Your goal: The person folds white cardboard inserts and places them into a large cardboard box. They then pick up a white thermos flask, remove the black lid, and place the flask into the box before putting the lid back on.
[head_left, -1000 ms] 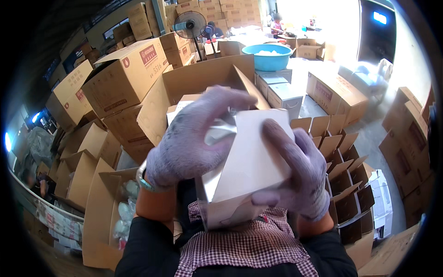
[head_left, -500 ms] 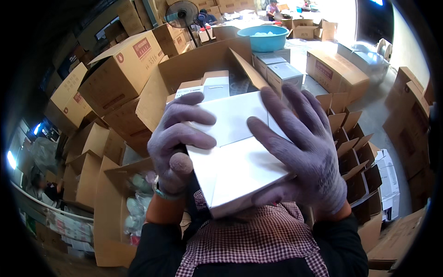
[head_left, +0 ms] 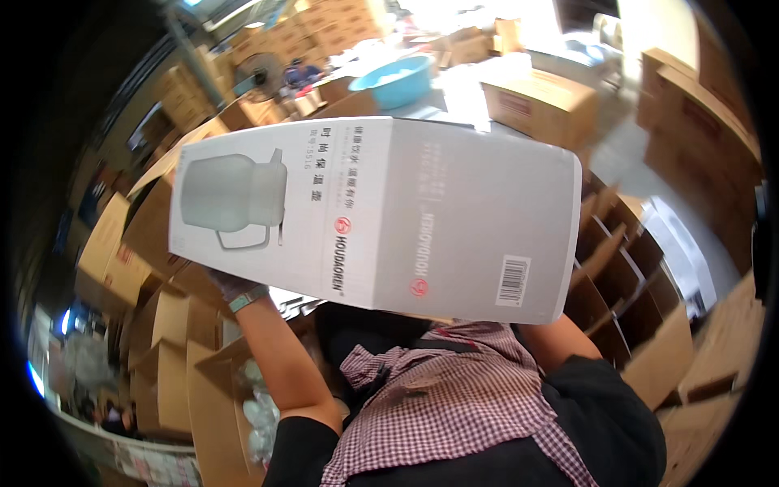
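Note:
A long white-and-grey jug carton (head_left: pixel 479 227) is held up before my chest, lying crosswise and slightly tilted. One side carries a picture of a jug, and the grey side has a barcode. My left hand (head_left: pixel 230 284), in a glove, shows only in part below the carton's left end; its fingers are hidden behind it. My right forearm (head_left: pixel 560 341) runs up behind the carton's right end, which hides the gloved right hand fully. The carton rests between both hands.
Below left is an open cardboard box (head_left: pixel 215 406) with plastic-wrapped items (head_left: pixel 261 418). A divided carton (head_left: pixel 617 284) stands at right. Beyond are a blue basin (head_left: pixel 398 81), a closed brown carton (head_left: pixel 540 105), a fan (head_left: pixel 258 75) and a person (head_left: pixel 302 75). Stacked boxes line the left.
The carton has turned from its white end facing up to lying lengthwise with two printed sides showing. My hands have gone from its top to behind it. The view has shifted.

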`<state>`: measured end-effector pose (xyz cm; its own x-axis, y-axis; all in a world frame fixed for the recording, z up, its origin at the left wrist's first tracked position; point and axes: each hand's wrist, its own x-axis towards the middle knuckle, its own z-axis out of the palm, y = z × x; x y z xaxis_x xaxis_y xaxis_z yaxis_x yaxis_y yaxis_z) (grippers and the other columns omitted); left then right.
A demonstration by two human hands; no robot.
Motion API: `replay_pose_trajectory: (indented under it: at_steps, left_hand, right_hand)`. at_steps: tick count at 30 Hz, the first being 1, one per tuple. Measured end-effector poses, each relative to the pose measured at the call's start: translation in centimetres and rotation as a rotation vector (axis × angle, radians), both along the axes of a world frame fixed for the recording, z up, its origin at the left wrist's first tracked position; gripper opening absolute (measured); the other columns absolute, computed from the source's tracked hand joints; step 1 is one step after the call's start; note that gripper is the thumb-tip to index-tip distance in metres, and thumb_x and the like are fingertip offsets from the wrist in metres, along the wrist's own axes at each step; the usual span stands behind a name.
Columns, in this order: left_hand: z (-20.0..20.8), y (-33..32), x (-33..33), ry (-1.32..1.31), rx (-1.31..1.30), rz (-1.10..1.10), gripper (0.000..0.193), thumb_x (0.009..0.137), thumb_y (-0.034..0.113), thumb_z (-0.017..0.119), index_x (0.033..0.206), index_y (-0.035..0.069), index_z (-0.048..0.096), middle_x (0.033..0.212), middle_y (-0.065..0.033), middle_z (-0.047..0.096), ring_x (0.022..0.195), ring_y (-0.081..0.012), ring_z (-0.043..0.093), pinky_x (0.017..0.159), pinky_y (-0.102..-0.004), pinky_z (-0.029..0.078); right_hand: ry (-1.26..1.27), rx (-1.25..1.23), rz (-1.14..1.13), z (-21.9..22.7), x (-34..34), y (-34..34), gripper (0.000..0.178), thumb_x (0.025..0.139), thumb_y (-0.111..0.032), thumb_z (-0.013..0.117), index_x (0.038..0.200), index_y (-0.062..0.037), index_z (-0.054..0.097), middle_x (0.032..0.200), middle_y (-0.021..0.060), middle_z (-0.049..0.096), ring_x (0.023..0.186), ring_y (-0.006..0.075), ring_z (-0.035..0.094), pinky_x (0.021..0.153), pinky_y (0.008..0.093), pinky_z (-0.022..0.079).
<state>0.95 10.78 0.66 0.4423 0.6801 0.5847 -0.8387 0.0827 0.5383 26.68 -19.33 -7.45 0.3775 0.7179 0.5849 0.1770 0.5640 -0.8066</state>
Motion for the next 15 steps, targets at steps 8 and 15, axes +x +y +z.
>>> replay_pose_trajectory:
  at_steps: [8,15]
  left_hand:
    - [-5.0,-11.7,18.3,0.467,-0.306,-0.065,0.059,0.098,0.054,0.056,0.137,0.011,0.055,0.134,-0.0084,0.060,0.122,-0.0277,0.058,0.105,-0.0461,0.048]
    - [-8.5,-18.0,18.8,0.735,0.454,-0.263,0.052,0.108,0.044,0.045,0.134,0.002,0.061,0.128,-0.0125,0.066,0.119,-0.0241,0.063,0.107,-0.0384,0.047]
  right_hand:
    - [-0.502,0.067,-0.883,-0.4,5.4,-11.9,0.040,0.090,-0.026,0.077,0.122,-0.0043,0.068,0.113,0.0112,0.069,0.101,0.0246,0.067,0.092,0.0379,0.054]
    - [-0.682,-0.579,-1.676,-1.7,8.9,-40.3,0.022,0.091,-0.012,0.072,0.113,-0.0070,0.072,0.106,0.0108,0.073,0.090,0.0249,0.071,0.079,0.0348,0.058]
